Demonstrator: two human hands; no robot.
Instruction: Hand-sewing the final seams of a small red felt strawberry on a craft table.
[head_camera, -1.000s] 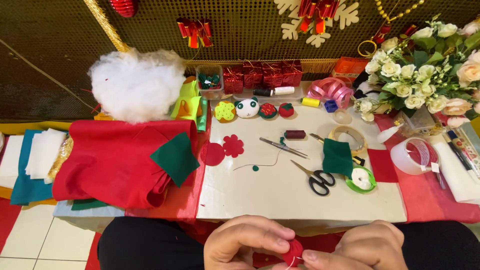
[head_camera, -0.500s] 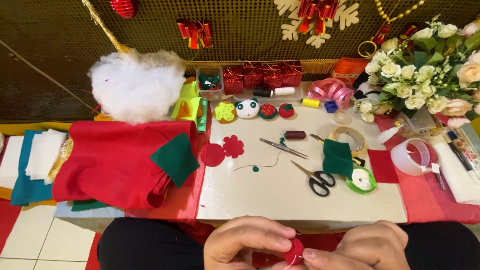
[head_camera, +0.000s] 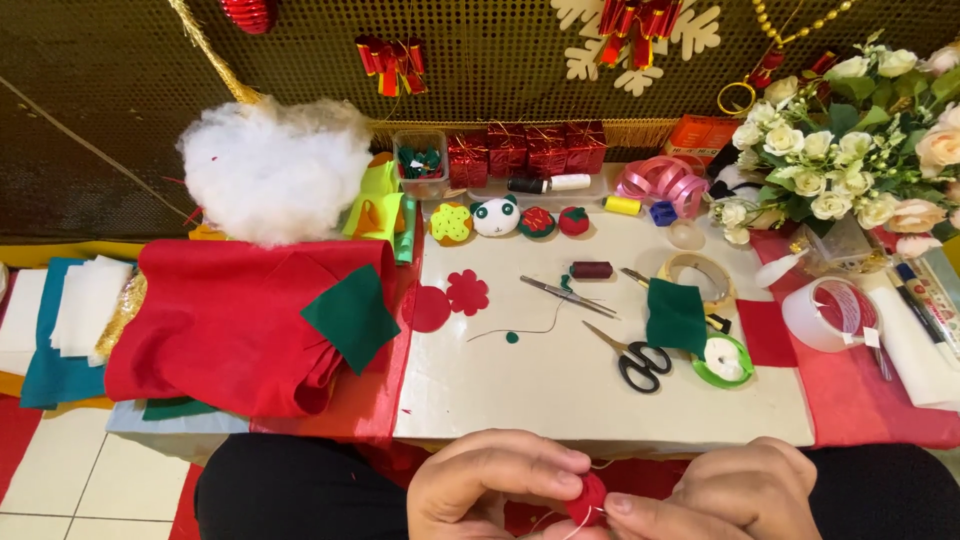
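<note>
Head view, looking down past the desk (head_camera: 600, 400) edge to the lap. Left hand (head_camera: 495, 490) and right hand (head_camera: 745, 495) low in frame, close together over dark trousers. Small red felt piece (head_camera: 588, 498) pinched between them, below the near edge of the desk, not resting on it. Left fingers (head_camera: 560, 470) curled shut over the top of the piece; right fingers (head_camera: 640, 512) closed against its lower side, tips touching the felt. Pale thread (head_camera: 580, 527) trailing down from the piece.

Handling notes, as judgement: keep the pinch light so the felt stays flat; hold thread taut and short to avoid tangling; work stitches near the edge, evenly spaced; turn the piece with the left hand rather than twisting the right wrist.

On the desk, well apart from the hands: scissors (head_camera: 632, 358), tweezers (head_camera: 566, 295), dark thread spool (head_camera: 591, 269), two red felt cutouts (head_camera: 450, 300), green felt square (head_camera: 676, 315), white stuffing (head_camera: 272, 170).

Hard to make out: no needle discernible; shape of the piece mostly covered by fingers; both wrists and the thread's lower end cut off by the bottom edge.
</note>
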